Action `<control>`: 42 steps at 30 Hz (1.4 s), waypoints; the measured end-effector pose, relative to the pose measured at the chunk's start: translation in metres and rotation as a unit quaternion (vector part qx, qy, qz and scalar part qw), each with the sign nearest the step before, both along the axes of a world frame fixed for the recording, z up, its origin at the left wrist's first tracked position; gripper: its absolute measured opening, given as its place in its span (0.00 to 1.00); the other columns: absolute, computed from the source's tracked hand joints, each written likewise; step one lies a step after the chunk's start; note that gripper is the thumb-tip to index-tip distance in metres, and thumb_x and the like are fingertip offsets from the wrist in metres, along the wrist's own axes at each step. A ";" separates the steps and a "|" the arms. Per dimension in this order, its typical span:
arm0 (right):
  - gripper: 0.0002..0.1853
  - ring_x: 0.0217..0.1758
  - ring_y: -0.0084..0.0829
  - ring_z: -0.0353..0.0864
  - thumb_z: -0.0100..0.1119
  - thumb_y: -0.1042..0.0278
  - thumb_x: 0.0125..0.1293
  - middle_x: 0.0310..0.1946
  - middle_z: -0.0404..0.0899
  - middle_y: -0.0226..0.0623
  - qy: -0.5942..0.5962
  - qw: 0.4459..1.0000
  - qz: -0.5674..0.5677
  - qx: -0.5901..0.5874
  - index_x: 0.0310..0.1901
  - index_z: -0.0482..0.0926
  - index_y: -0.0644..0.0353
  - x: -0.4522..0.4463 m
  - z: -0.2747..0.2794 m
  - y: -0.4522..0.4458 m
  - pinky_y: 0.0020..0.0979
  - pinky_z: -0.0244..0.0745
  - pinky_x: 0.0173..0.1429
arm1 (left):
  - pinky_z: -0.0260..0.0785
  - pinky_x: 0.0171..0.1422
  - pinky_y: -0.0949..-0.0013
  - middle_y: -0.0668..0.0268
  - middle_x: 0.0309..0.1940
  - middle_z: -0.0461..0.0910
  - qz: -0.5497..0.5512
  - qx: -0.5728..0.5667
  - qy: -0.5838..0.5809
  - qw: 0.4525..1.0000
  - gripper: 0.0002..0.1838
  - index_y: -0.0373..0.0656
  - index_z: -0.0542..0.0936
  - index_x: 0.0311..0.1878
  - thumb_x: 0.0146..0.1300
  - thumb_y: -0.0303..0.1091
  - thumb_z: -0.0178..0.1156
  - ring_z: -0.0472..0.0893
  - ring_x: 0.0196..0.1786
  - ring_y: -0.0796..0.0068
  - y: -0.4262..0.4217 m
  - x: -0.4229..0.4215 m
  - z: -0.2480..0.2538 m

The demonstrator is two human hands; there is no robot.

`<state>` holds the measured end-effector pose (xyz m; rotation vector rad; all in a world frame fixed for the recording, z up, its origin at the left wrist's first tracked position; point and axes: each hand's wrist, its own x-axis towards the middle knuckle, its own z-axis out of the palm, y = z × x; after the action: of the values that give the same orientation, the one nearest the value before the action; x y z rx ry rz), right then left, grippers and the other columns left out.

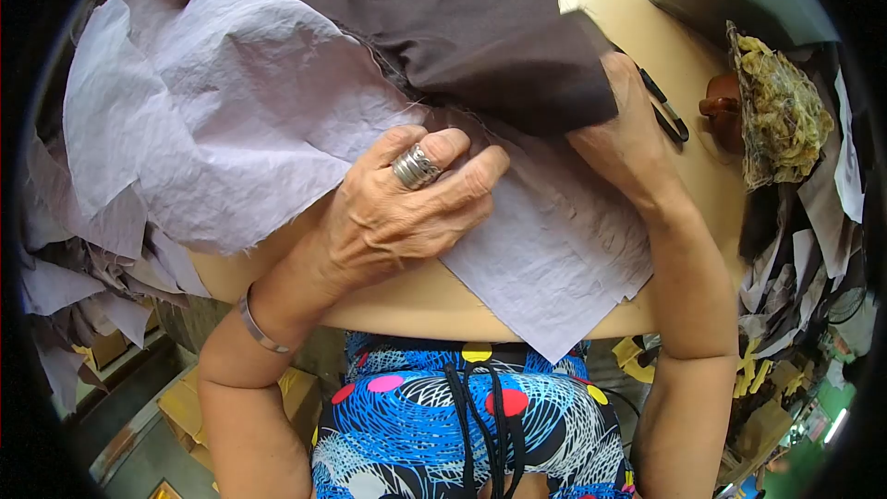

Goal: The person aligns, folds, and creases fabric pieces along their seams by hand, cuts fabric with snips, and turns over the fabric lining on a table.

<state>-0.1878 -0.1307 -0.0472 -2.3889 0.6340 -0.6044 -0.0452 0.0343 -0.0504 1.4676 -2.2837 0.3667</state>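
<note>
Lilac cloth [231, 102]: biggest thing on my feed, rumpled across the left and middle of the tabletop [688, 65], bottom edge fraying. Another pale piece [564, 268] lies lower right, its corner past the front edge; can't tell from my end if they're joined.
Dark brown cloth [471, 9]: top middle, right end curled up into a fold.
Tabletop: tan, with a curved front edge.
Patterned outfit [453, 407]: blue swirls and bright dots, right up near the table.
Scrap heaps: lilac bits [65, 291] spilling down the left, darker and paler strips [813, 240] on the right.
Left hand [420, 199]: back up, fingers bent down onto the lilac cloth by the seam. Can't tell if it's actually pinching any.
Right hand [624, 125]: reaches up beside the brown fold, fingers tucked behind it, so I can't call the grip.
Fuzzy yellowish chunk [785, 111]: far right, near a reddish-brown object [725, 111].
Black tool [661, 102]: just beside the right hand.
Silver ring [416, 167]: left hand.
</note>
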 end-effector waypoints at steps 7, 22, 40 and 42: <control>0.08 0.33 0.48 0.78 0.60 0.71 0.50 0.27 0.79 0.49 -0.023 1.000 0.001 0.010 0.30 0.77 0.66 0.001 -0.002 0.001 0.40 0.73 0.41 | 0.72 0.46 0.66 0.65 0.49 0.75 -0.022 0.018 0.005 1.000 0.06 0.43 0.74 0.30 0.46 0.30 0.57 0.75 0.49 0.68 -0.003 0.002 -0.002; 0.07 0.33 0.49 0.79 0.59 0.70 0.49 0.27 0.80 0.48 -0.004 1.000 -0.016 0.004 0.30 0.80 0.62 0.002 0.000 0.004 0.42 0.73 0.40 | 0.73 0.35 0.72 0.65 0.37 0.72 0.012 0.013 0.017 1.000 0.10 0.41 0.76 0.35 0.47 0.28 0.57 0.76 0.34 0.71 -0.019 0.003 0.003; 0.10 0.34 0.51 0.79 0.62 0.70 0.44 0.25 0.78 0.52 0.078 0.996 0.010 0.033 0.24 0.78 0.69 -0.003 0.007 0.002 0.44 0.72 0.43 | 0.74 0.37 0.73 0.64 0.37 0.75 -0.057 -0.040 0.021 0.997 0.14 0.39 0.79 0.36 0.41 0.26 0.60 0.78 0.34 0.71 -0.029 0.013 -0.004; 0.09 0.35 0.53 0.79 0.61 0.72 0.43 0.26 0.78 0.54 0.121 0.992 0.002 0.044 0.25 0.78 0.70 -0.002 0.016 0.001 0.45 0.72 0.44 | 0.74 0.37 0.73 0.64 0.38 0.75 -0.054 -0.027 0.023 0.998 0.14 0.39 0.80 0.36 0.40 0.26 0.60 0.78 0.34 0.71 -0.027 0.012 -0.003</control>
<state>-0.1901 -0.1293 -0.0311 -2.3990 0.7428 -0.2812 -0.0330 0.0073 -0.0531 1.3077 -2.2870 0.3561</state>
